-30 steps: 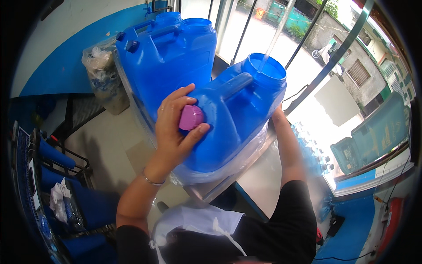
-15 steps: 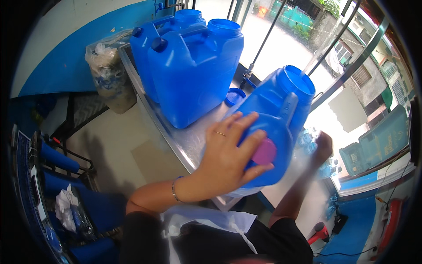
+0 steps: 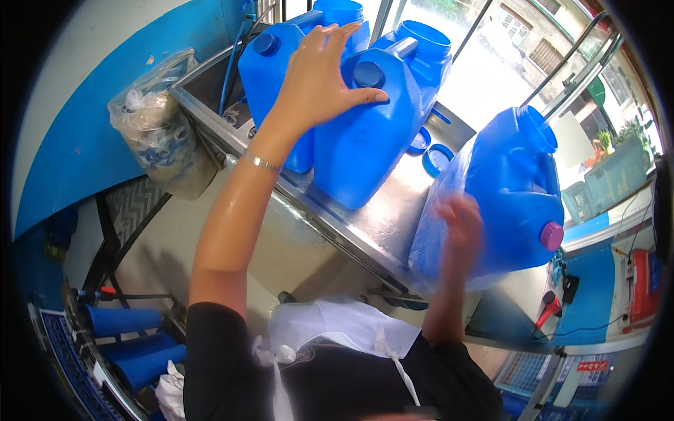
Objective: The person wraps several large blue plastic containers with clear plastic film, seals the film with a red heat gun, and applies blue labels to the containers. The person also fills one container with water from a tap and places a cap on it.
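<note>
Three blue plastic jugs stand on a metal counter. Over the left jug (image 3: 261, 81) and the middle jug (image 3: 361, 151) reaches my left hand (image 3: 319, 81), fingers outstretched and apart. Its thumb lies by the dark cap (image 3: 368, 74) of the middle jug, but whether it presses there I cannot tell. The right jug (image 3: 502, 196) has a pink side cap (image 3: 552, 236) and a wide mouth on top. My right hand (image 3: 460, 231) is smeared by motion in front of that jug's left side; its grip is unclear. Two round blue lids (image 3: 438, 161) lie between the middle and right jugs.
The counter (image 3: 382, 228) has a raised metal edge, with a sink basin (image 3: 210, 95) at its left end. A clear plastic bag of stuff (image 3: 158, 133) stands left of it. Windows rise behind the jugs. A red-handled tool (image 3: 549, 309) lies at the right.
My left hand has left the pink-capped jug for the jugs on the left. My right hand has come in from the right. The pink-capped jug has turned, its cap now facing right. The view has shifted.
</note>
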Available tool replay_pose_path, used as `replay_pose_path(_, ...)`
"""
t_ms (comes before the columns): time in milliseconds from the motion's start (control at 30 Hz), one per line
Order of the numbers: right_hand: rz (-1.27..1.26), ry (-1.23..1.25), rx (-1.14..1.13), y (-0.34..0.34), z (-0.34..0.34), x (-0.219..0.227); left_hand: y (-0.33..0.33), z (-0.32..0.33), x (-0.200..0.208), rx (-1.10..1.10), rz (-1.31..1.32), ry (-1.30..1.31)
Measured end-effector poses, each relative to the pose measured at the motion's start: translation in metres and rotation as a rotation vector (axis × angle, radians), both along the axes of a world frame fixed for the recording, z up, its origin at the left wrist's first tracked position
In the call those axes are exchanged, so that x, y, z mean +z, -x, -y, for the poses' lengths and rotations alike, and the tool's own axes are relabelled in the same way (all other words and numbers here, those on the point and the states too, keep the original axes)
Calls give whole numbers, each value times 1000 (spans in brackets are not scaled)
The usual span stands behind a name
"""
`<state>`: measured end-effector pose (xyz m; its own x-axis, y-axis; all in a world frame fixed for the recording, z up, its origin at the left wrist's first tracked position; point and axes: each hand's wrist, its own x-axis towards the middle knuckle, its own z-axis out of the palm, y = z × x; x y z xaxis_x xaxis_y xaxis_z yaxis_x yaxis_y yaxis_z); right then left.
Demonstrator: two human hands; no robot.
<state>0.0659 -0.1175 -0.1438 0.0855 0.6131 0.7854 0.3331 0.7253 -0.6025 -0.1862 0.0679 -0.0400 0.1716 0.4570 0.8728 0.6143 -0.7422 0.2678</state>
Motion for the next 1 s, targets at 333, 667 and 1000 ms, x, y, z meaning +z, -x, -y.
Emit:
replay_pose_path(333, -587, 461, -82, 26, -186, -75, 18, -29, -8, -296, -89, 319)
replay_pose_path(667, -399, 351, -518, -26, -225, -125, 44, -31, -7, -426, -43, 262)
replay_pose_path(1000, -955, 535, -4, -100, -293, -185, 140, -13, -138, 39, 312, -100)
